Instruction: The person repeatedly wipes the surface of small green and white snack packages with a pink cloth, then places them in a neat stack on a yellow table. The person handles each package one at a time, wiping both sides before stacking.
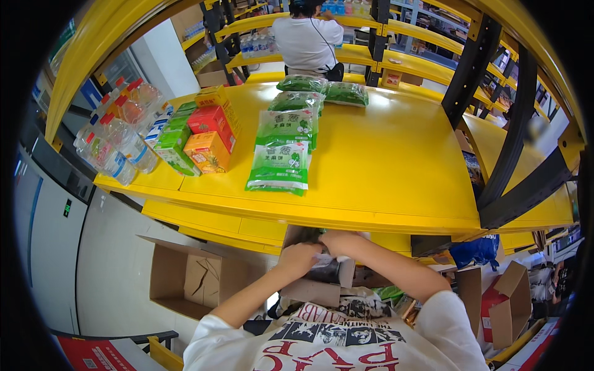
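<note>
In front of my body, below the shelf's front edge, both my hands are at the opening of a cardboard box (314,293). My left hand (301,260) is closed, with a crumpled, whitish see-through plastic piece (323,260) at its fingertips. Close beside it, my right hand (339,243) has its fingers curled down; what they hold is hidden. A bit of green shows between the hands. On the yellow shelf (390,167) above lies a row of green-and-clear food packets (279,167), overlapping front to back, with another packet (346,94) to the right at the back.
Left on the shelf stand small drink cartons (207,151) in orange, red and green, and clear bottles (127,145) with red caps. An open cardboard box (185,278) sits on the floor at left, another (508,303) at right. Black uprights (510,142) bound the shelf's right side. Behind it is another person (307,43).
</note>
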Demonstrator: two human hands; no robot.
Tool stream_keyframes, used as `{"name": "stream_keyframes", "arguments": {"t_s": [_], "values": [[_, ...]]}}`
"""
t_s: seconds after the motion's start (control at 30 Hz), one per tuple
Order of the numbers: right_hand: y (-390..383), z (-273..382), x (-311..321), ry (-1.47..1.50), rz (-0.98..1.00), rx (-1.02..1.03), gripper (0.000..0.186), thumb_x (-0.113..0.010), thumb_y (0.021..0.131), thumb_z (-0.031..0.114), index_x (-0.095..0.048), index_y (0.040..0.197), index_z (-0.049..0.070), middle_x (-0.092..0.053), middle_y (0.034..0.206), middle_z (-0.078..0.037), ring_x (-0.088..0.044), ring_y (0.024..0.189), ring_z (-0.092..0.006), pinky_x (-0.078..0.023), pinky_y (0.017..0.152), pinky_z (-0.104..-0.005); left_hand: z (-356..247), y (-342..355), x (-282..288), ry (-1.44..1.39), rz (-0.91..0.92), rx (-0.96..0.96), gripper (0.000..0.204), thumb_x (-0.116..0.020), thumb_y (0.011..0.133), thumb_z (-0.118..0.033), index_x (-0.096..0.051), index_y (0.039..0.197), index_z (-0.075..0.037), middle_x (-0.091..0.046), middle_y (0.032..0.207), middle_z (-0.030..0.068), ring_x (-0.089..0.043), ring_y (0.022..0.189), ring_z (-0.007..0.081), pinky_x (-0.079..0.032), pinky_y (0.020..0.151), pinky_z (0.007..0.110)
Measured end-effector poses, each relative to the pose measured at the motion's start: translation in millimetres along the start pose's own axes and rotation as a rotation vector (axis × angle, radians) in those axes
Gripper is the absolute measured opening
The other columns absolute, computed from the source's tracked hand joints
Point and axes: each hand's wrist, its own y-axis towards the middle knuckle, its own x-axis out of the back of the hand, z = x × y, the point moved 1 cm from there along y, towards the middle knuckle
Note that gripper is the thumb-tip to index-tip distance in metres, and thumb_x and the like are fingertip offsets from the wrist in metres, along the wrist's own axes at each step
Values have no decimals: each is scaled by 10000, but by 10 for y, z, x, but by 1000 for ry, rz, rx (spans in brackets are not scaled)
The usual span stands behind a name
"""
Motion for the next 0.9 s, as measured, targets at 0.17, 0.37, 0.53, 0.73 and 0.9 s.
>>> {"name": "stream_keyframes", "arguments": {"t_s": [0.17, 0.37, 0.53, 0.73, 0.9], "values": [[-1482, 448, 526, 170, -391, 17, 345, -658, 690, 243, -543, 1009, 178, -609, 842, -72, -601, 786, -277, -468, 624, -392, -504, -497, 785, -61, -122, -149, 186, -606, 729, -65, -566, 908, -97, -598, 913, 35, -577, 802, 280, -450, 707, 376], [-1919, 528, 364, 126, -1172, 143, 412, -656, 643, 126, -605, 1046, 189, -596, 884, -34, -592, 663, -187, -466, 532, -295, -596, -565, 768, -466, -594, -351, 482, -750, 610, -198, -527, 1021, -83, -518, 1128, 85, -441, 1121, 299, -341, 929, 391], [-2011, 526, 275, 156, -1277, 190, 383, -656, 639, 99, -645, 1013, 181, -603, 916, -41, -591, 660, -161, -469, 529, -261, -832, -453, 319, -1986, 79, -79, 925, -272, 754, -743, -188, 1368, -56, -238, 1396, 154, -280, 1273, 283, -238, 1034, 437], [-2397, 552, 522, 500, -958, 116, 555, -630, 719, 95, -445, 1242, 111, -464, 1192, -118, -586, 810, -203, -482, 662, -271, -985, -325, 388, -2594, 279, 4, 788, -394, 763, -669, -301, 1341, -142, -300, 1369, 127, -324, 1239, 325, -187, 1009, 596], [-2463, 539, 444, 640, -1515, 89, 460, -622, 640, -42, -523, 1083, 33, -527, 1113, -120, -564, 788, -227, -441, 703, -298, -988, -303, 358, -2505, 204, -78, 661, -448, 810, -513, -297, 1342, -149, -269, 1385, 144, -273, 1270, 327, -157, 1027, 572]]}}
